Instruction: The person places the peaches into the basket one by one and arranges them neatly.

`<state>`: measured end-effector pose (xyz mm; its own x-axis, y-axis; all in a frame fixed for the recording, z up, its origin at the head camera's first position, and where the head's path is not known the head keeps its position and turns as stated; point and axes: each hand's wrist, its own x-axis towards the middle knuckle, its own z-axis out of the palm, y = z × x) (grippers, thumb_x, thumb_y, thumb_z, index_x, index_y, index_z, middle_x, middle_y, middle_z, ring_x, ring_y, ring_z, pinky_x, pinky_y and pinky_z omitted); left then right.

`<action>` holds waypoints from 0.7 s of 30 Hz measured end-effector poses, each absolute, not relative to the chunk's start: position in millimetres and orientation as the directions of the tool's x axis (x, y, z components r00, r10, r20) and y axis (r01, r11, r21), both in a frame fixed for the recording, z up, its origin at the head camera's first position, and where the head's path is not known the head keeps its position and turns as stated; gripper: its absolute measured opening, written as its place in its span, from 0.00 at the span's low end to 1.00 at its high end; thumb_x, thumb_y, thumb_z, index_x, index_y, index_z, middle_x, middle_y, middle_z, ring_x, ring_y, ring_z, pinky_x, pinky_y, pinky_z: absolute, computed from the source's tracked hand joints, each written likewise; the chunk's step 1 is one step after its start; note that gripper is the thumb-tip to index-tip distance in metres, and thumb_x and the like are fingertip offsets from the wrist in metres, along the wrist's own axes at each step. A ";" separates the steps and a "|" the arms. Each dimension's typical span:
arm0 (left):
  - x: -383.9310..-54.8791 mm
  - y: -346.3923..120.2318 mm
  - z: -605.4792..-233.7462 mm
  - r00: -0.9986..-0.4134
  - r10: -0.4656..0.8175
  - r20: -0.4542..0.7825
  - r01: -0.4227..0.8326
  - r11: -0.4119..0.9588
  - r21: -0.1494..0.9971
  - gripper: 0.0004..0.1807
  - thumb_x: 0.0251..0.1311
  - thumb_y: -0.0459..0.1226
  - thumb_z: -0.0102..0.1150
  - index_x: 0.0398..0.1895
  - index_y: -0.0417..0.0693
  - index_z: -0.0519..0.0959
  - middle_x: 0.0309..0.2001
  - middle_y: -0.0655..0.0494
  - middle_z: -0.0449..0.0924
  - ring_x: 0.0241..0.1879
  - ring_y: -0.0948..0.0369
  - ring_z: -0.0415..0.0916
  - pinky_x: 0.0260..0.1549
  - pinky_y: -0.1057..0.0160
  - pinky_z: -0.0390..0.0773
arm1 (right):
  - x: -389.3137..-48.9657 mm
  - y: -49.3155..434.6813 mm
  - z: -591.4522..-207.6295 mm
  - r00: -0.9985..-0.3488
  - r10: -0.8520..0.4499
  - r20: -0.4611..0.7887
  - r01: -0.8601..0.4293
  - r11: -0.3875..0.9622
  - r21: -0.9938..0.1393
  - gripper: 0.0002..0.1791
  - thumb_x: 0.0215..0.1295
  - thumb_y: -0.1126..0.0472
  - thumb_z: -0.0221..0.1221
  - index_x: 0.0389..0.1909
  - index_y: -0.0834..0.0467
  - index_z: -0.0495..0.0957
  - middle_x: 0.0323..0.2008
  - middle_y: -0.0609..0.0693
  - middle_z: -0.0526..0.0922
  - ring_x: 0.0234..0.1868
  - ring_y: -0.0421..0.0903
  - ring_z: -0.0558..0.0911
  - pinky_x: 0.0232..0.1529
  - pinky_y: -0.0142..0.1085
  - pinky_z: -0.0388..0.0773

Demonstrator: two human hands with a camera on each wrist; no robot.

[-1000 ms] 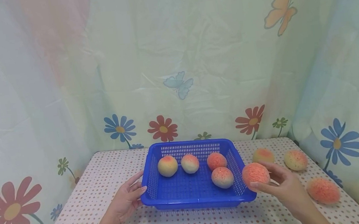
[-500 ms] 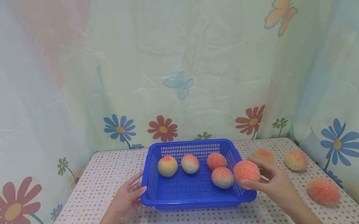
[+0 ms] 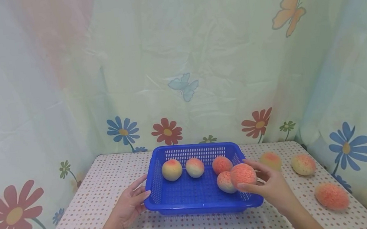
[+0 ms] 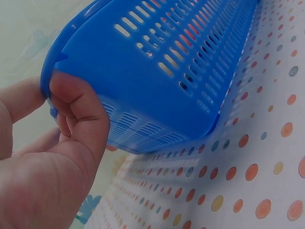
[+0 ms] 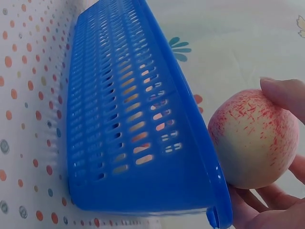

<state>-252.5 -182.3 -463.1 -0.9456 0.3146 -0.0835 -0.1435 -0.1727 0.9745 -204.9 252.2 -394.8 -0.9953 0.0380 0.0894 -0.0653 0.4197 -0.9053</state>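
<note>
The right hand grips a peach over the basket's right rim; the left hand pinches its left rim, 4 peaches inside.

Left hand grips the blue slotted basket at its rim corner, thumb on the outer wall. Basket sits on the polka-dot table.
</note>
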 end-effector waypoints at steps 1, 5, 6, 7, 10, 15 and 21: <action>-252.3 -182.3 -463.0 -0.945 0.317 -0.083 -0.144 -0.173 0.974 0.43 0.71 0.35 0.60 0.83 0.50 0.49 0.56 0.49 0.81 0.52 0.54 0.85 0.48 0.58 0.87 | -205.8 251.1 -394.9 -0.996 0.037 0.086 -0.063 0.420 -0.905 0.46 0.55 0.49 0.77 0.74 0.51 0.68 0.68 0.55 0.75 0.67 0.56 0.77 0.61 0.43 0.82; -251.7 -182.1 -462.6 -0.943 0.322 -0.081 -0.143 -0.174 0.974 0.43 0.71 0.35 0.60 0.83 0.50 0.49 0.55 0.50 0.81 0.51 0.54 0.85 0.48 0.58 0.87 | -209.1 247.3 -396.1 -0.997 0.021 0.074 -0.059 0.407 -0.911 0.46 0.54 0.49 0.77 0.74 0.51 0.68 0.68 0.56 0.74 0.69 0.61 0.74 0.59 0.46 0.84; -251.6 -182.2 -462.3 -0.942 0.325 -0.081 -0.143 -0.173 0.974 0.43 0.71 0.35 0.60 0.83 0.50 0.48 0.55 0.50 0.81 0.51 0.54 0.85 0.48 0.58 0.87 | -209.9 246.1 -396.4 -0.997 0.016 0.073 -0.060 0.401 -0.914 0.46 0.54 0.50 0.77 0.74 0.51 0.68 0.68 0.56 0.74 0.69 0.61 0.74 0.57 0.44 0.85; -251.5 -182.1 -462.1 -0.943 0.324 -0.080 -0.142 -0.173 0.975 0.43 0.71 0.35 0.60 0.83 0.50 0.48 0.55 0.50 0.81 0.51 0.54 0.85 0.48 0.58 0.87 | -210.7 244.9 -396.8 -0.997 0.013 0.071 -0.060 0.396 -0.916 0.46 0.54 0.50 0.77 0.74 0.50 0.69 0.68 0.56 0.74 0.68 0.61 0.75 0.55 0.43 0.86; -251.4 -182.1 -461.7 -0.943 0.324 -0.081 -0.143 -0.171 0.975 0.44 0.71 0.35 0.60 0.83 0.50 0.48 0.56 0.49 0.81 0.52 0.53 0.85 0.49 0.57 0.87 | -212.7 241.0 -397.1 -0.998 0.001 0.069 -0.063 0.393 -0.918 0.45 0.55 0.51 0.77 0.73 0.51 0.69 0.68 0.56 0.74 0.67 0.60 0.76 0.52 0.40 0.87; -251.0 -181.8 -461.1 -0.942 0.324 -0.085 -0.148 -0.175 0.973 0.43 0.71 0.35 0.60 0.83 0.51 0.48 0.57 0.49 0.80 0.53 0.53 0.84 0.49 0.57 0.87 | -215.7 234.9 -395.4 -0.996 -0.025 0.084 -0.087 0.410 -0.908 0.45 0.54 0.51 0.77 0.73 0.52 0.69 0.68 0.57 0.75 0.66 0.59 0.77 0.54 0.40 0.86; -250.6 -181.8 -461.1 -0.942 0.325 -0.083 -0.146 -0.177 0.973 0.43 0.71 0.34 0.59 0.83 0.50 0.47 0.56 0.49 0.80 0.53 0.53 0.84 0.49 0.57 0.87 | -221.1 229.0 -396.2 -0.994 -0.048 0.095 -0.107 0.417 -0.903 0.44 0.53 0.50 0.78 0.71 0.53 0.71 0.70 0.57 0.73 0.68 0.60 0.76 0.58 0.47 0.84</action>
